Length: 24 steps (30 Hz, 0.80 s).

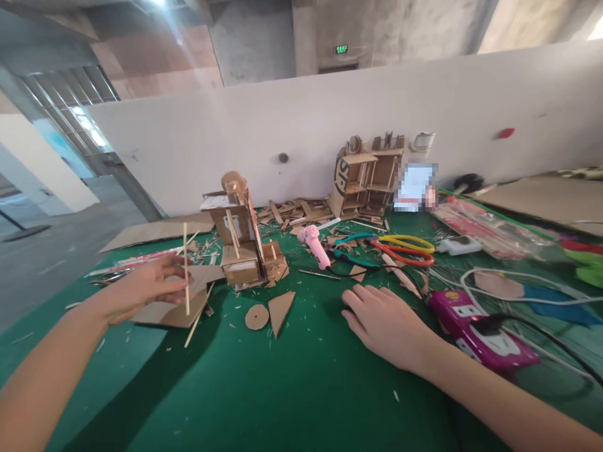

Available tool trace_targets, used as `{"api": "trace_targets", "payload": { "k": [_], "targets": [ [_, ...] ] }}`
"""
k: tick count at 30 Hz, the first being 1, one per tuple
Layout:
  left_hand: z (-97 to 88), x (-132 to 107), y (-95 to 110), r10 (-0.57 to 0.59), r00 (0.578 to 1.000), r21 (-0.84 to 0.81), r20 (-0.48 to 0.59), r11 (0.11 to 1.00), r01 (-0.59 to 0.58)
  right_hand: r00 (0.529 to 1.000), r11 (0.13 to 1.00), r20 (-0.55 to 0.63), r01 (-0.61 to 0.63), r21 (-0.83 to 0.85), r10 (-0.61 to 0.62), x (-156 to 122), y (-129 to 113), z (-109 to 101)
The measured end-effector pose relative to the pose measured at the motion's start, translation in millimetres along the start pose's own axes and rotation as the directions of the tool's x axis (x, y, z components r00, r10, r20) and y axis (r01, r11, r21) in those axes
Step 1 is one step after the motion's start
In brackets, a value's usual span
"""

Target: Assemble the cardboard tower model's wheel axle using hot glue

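My left hand (162,285) is closed on a thin wooden stick (187,276), which stands nearly upright above a piece of flat cardboard (169,311). Another stick (195,326) leans at the edge of that cardboard. My right hand (381,323) lies palm down on the green table, fingers loosely bent and apart, with nothing visible in it. Between the hands are a round cardboard disc (257,317) and a cardboard triangle (281,312). Behind them stands a cardboard structure (238,242) with sticks across its front and a disc on top.
A pink glue gun (315,246), pliers (355,251) and orange-and-yellow-handled scissors (409,251) lie behind my right hand. A magenta power strip (480,329) with cables sits at right. Against the wall are cardboard scraps (294,212), cardboard shelves (362,182) and a lit phone (414,186).
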<state>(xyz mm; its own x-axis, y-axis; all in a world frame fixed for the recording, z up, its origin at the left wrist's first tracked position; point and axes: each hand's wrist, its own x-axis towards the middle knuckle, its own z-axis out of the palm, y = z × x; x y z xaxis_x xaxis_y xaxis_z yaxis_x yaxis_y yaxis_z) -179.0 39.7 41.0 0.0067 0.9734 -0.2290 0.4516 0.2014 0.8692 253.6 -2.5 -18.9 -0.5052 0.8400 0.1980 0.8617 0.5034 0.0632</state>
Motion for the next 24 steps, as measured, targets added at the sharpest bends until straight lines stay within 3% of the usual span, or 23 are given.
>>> {"api": "trace_targets", "payload": {
  "k": [2, 5, 7, 9, 12, 16, 24],
  "targets": [
    [17.9, -18.4, -0.3, 0.012, 1.0, -0.08, 0.012, 0.997, -0.011, 1.0, 0.999, 0.004, 0.007, 0.051, -0.007, 1.0, -1.4, -6.1],
    [61.5, -42.9, 5.0, 0.058, 0.988, -0.324, -0.145, 0.94, -0.103, 1.0, 0.958, 0.017, -0.015, 0.285, 0.011, 4.3, -6.6, -21.6],
    [96.3, -53.7, 13.3, 0.066, 0.968, -0.405, -0.243, 0.9, -0.163, 0.998, 0.838, 0.068, -0.051, 0.544, 0.016, 7.6, -11.9, -33.0],
    [128.4, -59.0, 23.4, 0.062, 0.97, -0.447, -0.233, 0.88, -0.163, 0.996, 0.685, 0.083, -0.069, 0.725, 0.012, 11.3, -18.1, -41.5],
    [162.7, -59.3, 35.9, 0.033, 0.989, -0.522, -0.143, 0.846, -0.104, 0.999, 0.52, 0.036, -0.039, 0.853, 0.016, 16.9, -26.8, -45.4],
    [184.0, -54.0, 42.3, -0.04, 0.997, -0.618, -0.059, 0.786, -0.005, 0.996, 0.406, -0.085, 0.062, 0.912, 0.04, 24.0, -33.6, -38.8],
    [199.7, -58.4, 55.3, -0.008, 1.0, -0.699, -0.017, 0.715, -0.006, 0.959, 0.405, -0.184, 0.085, 0.91, 0.213, 28.4, -37.1, -20.5]
  ]
}}
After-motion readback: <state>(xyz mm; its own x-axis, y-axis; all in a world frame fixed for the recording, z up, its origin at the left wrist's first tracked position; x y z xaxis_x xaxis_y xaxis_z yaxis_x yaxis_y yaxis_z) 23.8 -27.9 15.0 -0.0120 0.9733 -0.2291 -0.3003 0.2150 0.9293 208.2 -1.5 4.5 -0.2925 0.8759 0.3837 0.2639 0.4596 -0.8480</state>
